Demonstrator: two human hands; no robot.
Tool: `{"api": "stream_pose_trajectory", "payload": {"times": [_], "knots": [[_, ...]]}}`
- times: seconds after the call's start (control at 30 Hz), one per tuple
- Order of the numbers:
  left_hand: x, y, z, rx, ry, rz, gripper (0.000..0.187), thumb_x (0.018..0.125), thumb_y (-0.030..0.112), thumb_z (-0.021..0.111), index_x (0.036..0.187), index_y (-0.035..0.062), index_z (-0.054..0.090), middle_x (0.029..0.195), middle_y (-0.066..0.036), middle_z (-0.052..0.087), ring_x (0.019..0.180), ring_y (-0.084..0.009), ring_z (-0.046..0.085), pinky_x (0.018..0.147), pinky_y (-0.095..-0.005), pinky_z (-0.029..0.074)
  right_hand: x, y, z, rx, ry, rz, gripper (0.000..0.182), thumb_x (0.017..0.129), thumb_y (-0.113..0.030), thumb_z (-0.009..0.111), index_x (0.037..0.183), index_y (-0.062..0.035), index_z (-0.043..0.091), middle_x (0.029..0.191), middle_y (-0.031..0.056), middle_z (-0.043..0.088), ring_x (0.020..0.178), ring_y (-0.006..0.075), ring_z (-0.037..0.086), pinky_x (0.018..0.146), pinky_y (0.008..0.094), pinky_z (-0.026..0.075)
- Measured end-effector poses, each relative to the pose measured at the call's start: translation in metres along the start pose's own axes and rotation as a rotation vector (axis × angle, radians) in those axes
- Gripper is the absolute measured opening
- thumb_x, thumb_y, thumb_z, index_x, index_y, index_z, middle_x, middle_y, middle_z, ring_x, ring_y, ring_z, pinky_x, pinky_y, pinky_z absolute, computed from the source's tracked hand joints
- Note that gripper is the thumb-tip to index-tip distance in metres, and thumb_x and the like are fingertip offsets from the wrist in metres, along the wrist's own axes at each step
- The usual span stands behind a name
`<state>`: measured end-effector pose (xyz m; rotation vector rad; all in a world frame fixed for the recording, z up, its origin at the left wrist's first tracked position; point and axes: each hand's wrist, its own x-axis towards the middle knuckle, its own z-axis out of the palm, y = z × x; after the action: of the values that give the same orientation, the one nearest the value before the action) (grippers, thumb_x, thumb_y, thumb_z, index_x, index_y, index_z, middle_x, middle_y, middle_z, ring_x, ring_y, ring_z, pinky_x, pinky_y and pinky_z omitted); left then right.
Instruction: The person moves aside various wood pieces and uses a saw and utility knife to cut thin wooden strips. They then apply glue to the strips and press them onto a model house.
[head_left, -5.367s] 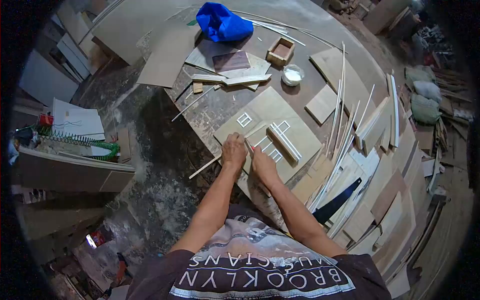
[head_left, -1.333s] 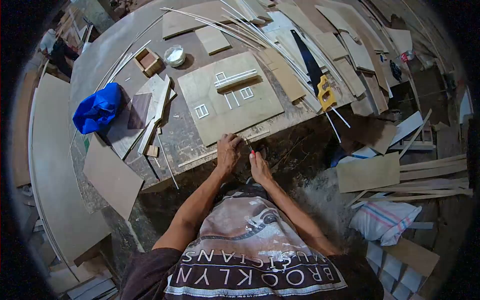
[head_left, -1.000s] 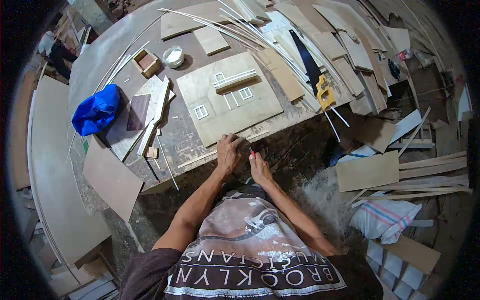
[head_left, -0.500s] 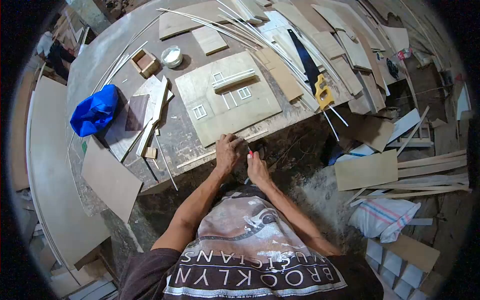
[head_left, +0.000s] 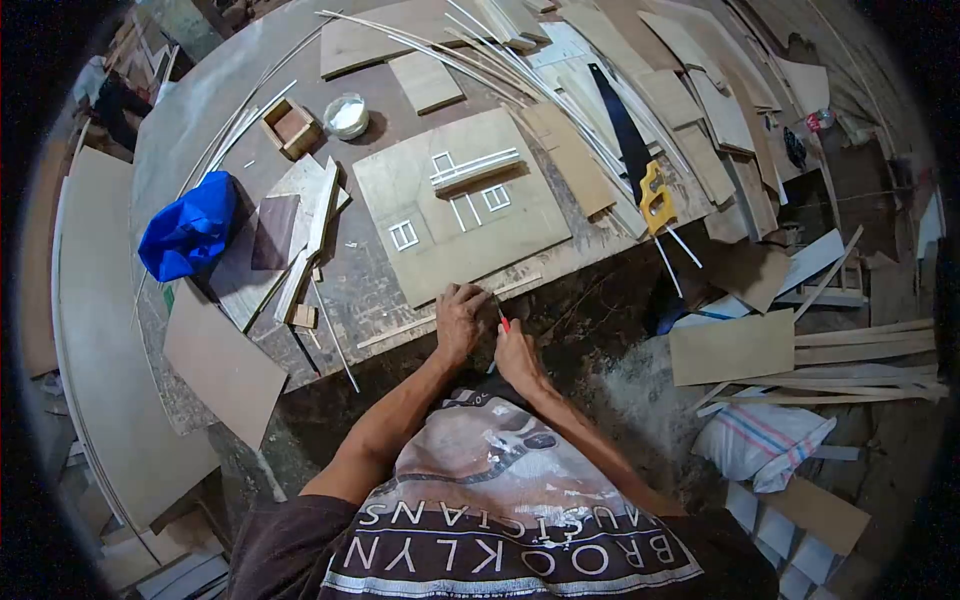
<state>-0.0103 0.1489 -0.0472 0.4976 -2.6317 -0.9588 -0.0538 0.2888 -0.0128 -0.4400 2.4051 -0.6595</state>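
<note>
My left hand (head_left: 463, 322) lies at the near edge of the worktable, fingers bent and pressed down on a thin wooden strip (head_left: 398, 331) along that edge. Close beside it, my right hand (head_left: 518, 354) is closed around a slim red-handled tool (head_left: 505, 324). Its narrow dark end points up towards the strip next to my left fingertips; the exact kind is too small to tell. Just beyond the hands lies a plywood panel (head_left: 430, 265) bearing small white window frames (head_left: 403, 236) and a ledge of stacked strips (head_left: 477, 171).
A yellow-handled handsaw (head_left: 655, 200) lies at the table's right edge. Further back are a tub of white paste (head_left: 346, 118), a small wooden box (head_left: 291, 128) and wood offcuts (head_left: 427, 82). A blue cloth bundle (head_left: 190, 228) sits left. A white sack (head_left: 762, 443) rests lower right.
The view has shifted slightly, so the table and panel sit a little lower. Both hands stay at the strip, with the red-handled tool still in the right one.
</note>
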Motion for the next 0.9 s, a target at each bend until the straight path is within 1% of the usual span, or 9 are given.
{"api": "stream_pose_trajectory", "payload": {"times": [0.07,0.17,0.5,0.57,0.6,0.7,0.8,0.87,0.9], "knots": [[0.001,-0.002,0.002,-0.009,-0.006,-0.005,0.048,0.064,0.007,0.076,0.111,0.0138,0.073,0.107,-0.003,0.064,0.1,-0.028,0.054,0.082,-0.0422,0.041,0.0,-0.004,-0.004,0.034,0.027,-0.019,0.03,0.102,-0.026,0.048,0.102,0.0042,0.052,0.081,0.0346,0.064,0.082,0.0546,0.062,0.065,0.0603,0.048],[0.0,-0.005,-0.001,0.03,-0.062,0.003,0.05,0.064,0.009,0.075,0.113,0.0139,0.072,0.105,-0.003,0.063,0.101,-0.0281,0.053,0.082,-0.0421,0.041,0.004,-0.007,-0.011,0.011,-0.02,0.013,0.031,0.101,-0.026,0.049,0.102,0.0041,0.054,0.083,0.0344,0.064,0.084,0.0549,0.062,0.067,0.0599,0.049],[0.003,-0.001,-0.003,-0.029,-0.002,0.032,0.043,0.066,0.009,0.075,0.109,0.0125,0.072,0.102,-0.004,0.063,0.101,-0.0278,0.054,0.084,-0.0435,0.04,0.012,-0.019,-0.028,-0.006,-0.136,0.038,0.031,0.1,-0.026,0.051,0.104,0.004,0.055,0.092,0.0353,0.065,0.093,0.0546,0.061,0.075,0.0611,0.049],[0.005,0.0,-0.008,-0.021,0.0,0.03,0.042,0.066,0.009,0.074,0.108,0.0123,0.072,0.102,-0.004,0.063,0.101,-0.0277,0.054,0.084,-0.0437,0.04,0.012,-0.005,-0.006,0.011,-0.004,0.016,0.029,0.101,-0.026,0.051,0.102,0.003,0.054,0.089,0.0351,0.064,0.089,0.055,0.061,0.073,0.0621,0.049],[0.003,0.001,-0.007,-0.022,-0.006,0.025,0.043,0.067,0.007,0.073,0.109,0.0118,0.072,0.104,-0.005,0.064,0.101,-0.0283,0.055,0.084,-0.0427,0.04,0.012,0.002,0.006,0.018,-0.006,0.009,0.029,0.101,-0.026,0.051,0.102,0.003,0.054,0.089,0.0351,0.064,0.089,0.055,0.061,0.073,0.0621,0.049],[0.005,0.002,-0.005,-0.039,-0.001,0.008,0.045,0.066,0.004,0.07,0.111,0.0111,0.072,0.107,-0.007,0.065,0.101,-0.0294,0.056,0.085,-0.0418,0.04,0.021,0.023,0.022,0.025,0.13,-0.12,0.028,0.101,-0.027,0.05,0.097,0.0005,0.053,0.084,0.0337,0.063,0.083,0.0546,0.061,0.069,0.0611,0.048],[0.001,0.004,-0.005,-0.049,-0.001,0.003,0.042,0.067,0.005,0.071,0.11,0.0105,0.072,0.105,-0.008,0.066,0.101,-0.0309,0.056,0.087,-0.0427,0.041,0.027,0.027,0.027,0.101,0.136,-0.12,0.028,0.101,-0.028,0.05,0.097,-0.0001,0.054,0.085,0.0344,0.063,0.083,0.0545,0.06,0.068,0.0607,0.047],[0.003,-0.002,0.002,-0.043,0.049,0.011,0.039,0.068,0.008,0.074,0.106,0.0114,0.072,0.104,-0.006,0.064,0.102,-0.0287,0.056,0.085,-0.0428,0.041,0.027,0.028,0.019,0.154,0.131,-0.119,0.03,0.101,-0.029,0.049,0.098,0.0003,0.055,0.085,0.0348,0.063,0.085,0.0544,0.06,0.069,0.0611,0.046],[0.003,0.001,-0.004,-0.011,0.007,0.016,0.038,0.068,0.007,0.074,0.105,0.0102,0.072,0.104,-0.006,0.065,0.102,-0.029,0.056,0.084,-0.0424,0.041,0.024,0.027,0.015,0.122,0.063,-0.122,0.031,0.101,-0.03,0.049,0.1,0.0009,0.055,0.085,0.0353,0.063,0.086,0.0547,0.06,0.07,0.0618,0.046]]}}
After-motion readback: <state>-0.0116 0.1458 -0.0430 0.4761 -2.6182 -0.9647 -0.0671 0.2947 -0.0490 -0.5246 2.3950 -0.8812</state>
